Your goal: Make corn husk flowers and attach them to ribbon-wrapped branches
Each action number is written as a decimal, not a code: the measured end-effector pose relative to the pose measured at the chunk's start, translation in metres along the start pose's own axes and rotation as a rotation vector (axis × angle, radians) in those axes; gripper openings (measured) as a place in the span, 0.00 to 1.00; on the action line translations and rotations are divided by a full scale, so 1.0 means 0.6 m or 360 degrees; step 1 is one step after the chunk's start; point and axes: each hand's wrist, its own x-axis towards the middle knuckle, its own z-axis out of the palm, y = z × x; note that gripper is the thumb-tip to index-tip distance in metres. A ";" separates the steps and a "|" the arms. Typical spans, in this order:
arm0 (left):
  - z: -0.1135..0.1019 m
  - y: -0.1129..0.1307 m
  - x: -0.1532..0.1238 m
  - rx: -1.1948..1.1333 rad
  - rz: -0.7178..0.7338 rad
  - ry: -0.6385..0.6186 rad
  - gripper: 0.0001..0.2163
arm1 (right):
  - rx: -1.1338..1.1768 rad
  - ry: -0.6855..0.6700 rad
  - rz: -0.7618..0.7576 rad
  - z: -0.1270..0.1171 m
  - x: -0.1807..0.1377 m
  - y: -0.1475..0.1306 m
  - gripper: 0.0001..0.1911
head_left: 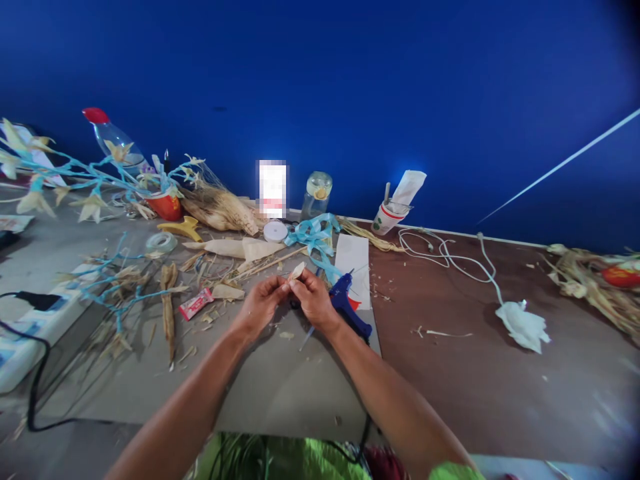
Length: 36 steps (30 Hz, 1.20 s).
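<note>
Over the grey mat, my left hand (264, 301) and my right hand (316, 299) meet fingertip to fingertip. Between their closed fingers is a small pale piece of husk (299, 270), its rounded top showing above the right thumb. The lower part of the piece is hidden by the fingers. A blue glue gun (345, 303) lies just right of my right hand, partly covered by the wrist. Light blue ribbon (320, 233) is bunched beyond the hands. Left of my left hand are a dry husk scrap (227, 292) and a red-and-white wrapper (196, 304).
At left, blue-wrapped branches with husk flowers (93, 205) stand in a red cup (167, 205), near a white power strip (47, 320). A glass jar (317, 193), a paper cup (387, 219) and a white cable (450, 257) line the back. Crumpled tissue (523, 325) lies right.
</note>
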 end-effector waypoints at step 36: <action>0.002 0.006 0.000 0.0060 0.0107 0.0001 0.11 | 0.0559 0.0158 0.0379 -0.006 0.011 -0.021 0.16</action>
